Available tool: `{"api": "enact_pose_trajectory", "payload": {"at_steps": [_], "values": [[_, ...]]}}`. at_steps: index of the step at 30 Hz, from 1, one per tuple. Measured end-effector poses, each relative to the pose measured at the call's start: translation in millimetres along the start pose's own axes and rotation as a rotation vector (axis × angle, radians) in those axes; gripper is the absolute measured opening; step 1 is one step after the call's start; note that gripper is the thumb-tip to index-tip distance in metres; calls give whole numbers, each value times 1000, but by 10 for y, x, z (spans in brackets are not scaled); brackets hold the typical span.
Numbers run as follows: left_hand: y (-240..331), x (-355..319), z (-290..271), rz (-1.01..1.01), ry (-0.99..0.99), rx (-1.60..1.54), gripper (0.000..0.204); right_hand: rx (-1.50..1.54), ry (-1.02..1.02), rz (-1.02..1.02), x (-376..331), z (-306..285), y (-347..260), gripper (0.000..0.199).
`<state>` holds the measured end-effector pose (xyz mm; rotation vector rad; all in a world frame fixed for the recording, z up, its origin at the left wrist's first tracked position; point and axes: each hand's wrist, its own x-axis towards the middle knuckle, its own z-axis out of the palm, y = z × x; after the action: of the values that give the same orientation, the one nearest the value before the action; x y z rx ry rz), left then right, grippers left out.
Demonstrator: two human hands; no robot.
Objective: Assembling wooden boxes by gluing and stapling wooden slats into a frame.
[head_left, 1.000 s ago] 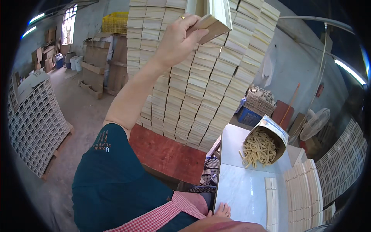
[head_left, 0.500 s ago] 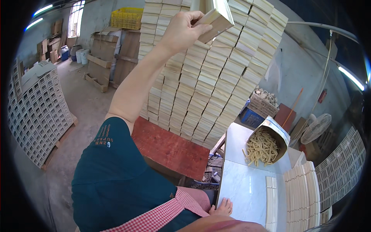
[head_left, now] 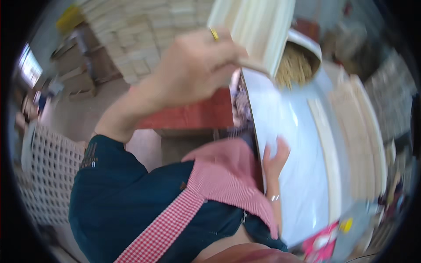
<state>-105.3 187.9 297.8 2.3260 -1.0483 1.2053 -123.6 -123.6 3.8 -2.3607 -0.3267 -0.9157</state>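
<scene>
My left hand (head_left: 197, 65), blurred by motion, is closed round the end of a small stack of pale wooden boards (head_left: 256, 33). The boards are held in the air near the far end of a white-topped table (head_left: 298, 175). Over the table's left edge is my right hand (head_left: 277, 160), thumb and fingers apart and nothing in it. Beyond the held boards a container (head_left: 316, 50) lies on its side, with many small tan wooden sticks (head_left: 296, 65) at its mouth. Part of it is hidden by the boards.
A tall wall of stacked pale wood pieces (head_left: 136, 39) stands behind a red board surface (head_left: 188, 111). Along the table's right side are a pale strip (head_left: 324, 153) and rows of upright wooden slats (head_left: 357, 131). A latticed stack (head_left: 57, 171) stands at left.
My left hand has brought the boards down and right from the tall stack toward the table. My right hand has lifted, its fingers spreading. The whole view has turned toward the table.
</scene>
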Motion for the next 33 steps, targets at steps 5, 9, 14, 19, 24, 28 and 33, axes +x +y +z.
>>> {"api": "enact_pose_trajectory", "payload": {"at_steps": [5,9,14,19,24,28,33], "values": [[557,-864,2031,-84,-398,-305,12,-100,240,-44,262,-653,-195,43],[870,-1328,2898,-25,-641,-340,17,-213,-19,22,-12,-746,-17,44],[1010,-1428,3151,44,-708,-292,18,-347,-204,1,-165,-602,202,35],[890,-1407,3106,54,-723,-504,16,-458,-353,-52,-119,-523,307,21],[906,-1393,3134,98,-733,-390,14,-434,-430,-67,-91,-420,405,15],[886,-1396,3143,146,-701,-353,13,-374,-433,-105,-65,-370,446,10],[874,-1378,3148,171,-696,-362,12,-330,-414,-123,-88,-321,486,9]]}}
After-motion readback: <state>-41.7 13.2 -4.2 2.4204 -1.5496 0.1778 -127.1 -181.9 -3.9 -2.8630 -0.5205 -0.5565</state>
